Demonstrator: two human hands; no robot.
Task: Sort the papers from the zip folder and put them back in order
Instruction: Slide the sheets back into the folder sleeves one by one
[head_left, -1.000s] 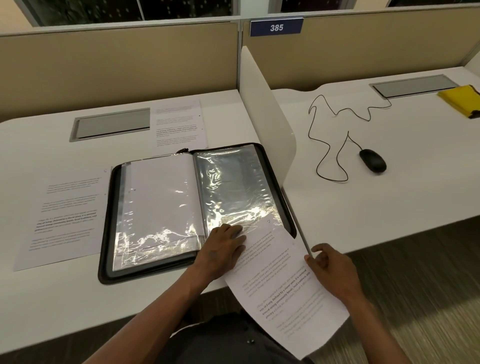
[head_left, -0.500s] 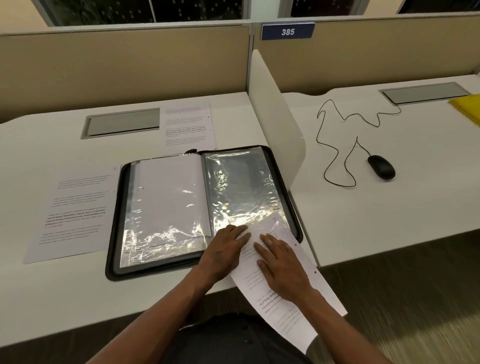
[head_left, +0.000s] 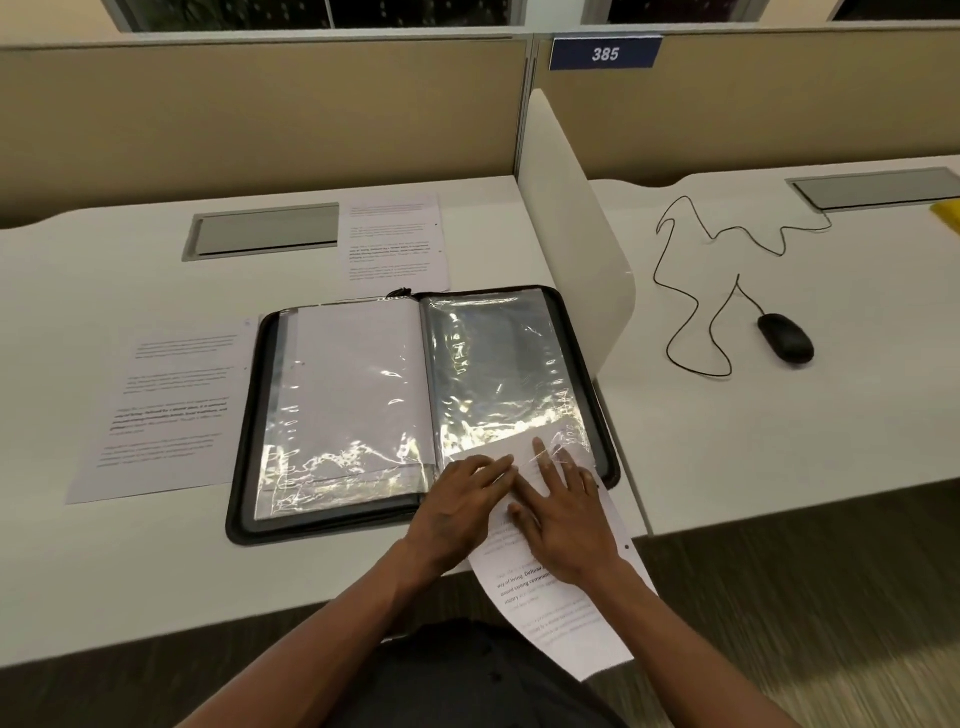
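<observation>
Two hands lie flat on one sheet of paper (head_left: 558, 597) at the near right corner of the open zip folder (head_left: 415, 410). The right hand (head_left: 563, 514) has straight, spread fingers that press down on the sheet, and its fingertips seem to reach under the shiny plastic sleeve (head_left: 498, 374) on the right page. The left hand (head_left: 457, 506) lies just beside it with straight fingers on the bottom edge of that sleeve; it grips nothing. The top of the sheet is inside the sleeve, and the rest hangs over the edge of the white desk (head_left: 130, 582). A second sheet (head_left: 166, 410) lies left of the folder, and a third sheet (head_left: 395, 241) lies behind it. A white divider (head_left: 571, 234) stands to the right. Past it, a black mouse (head_left: 785, 338) with a curly cord (head_left: 696, 312) sits on the next desk.
</observation>
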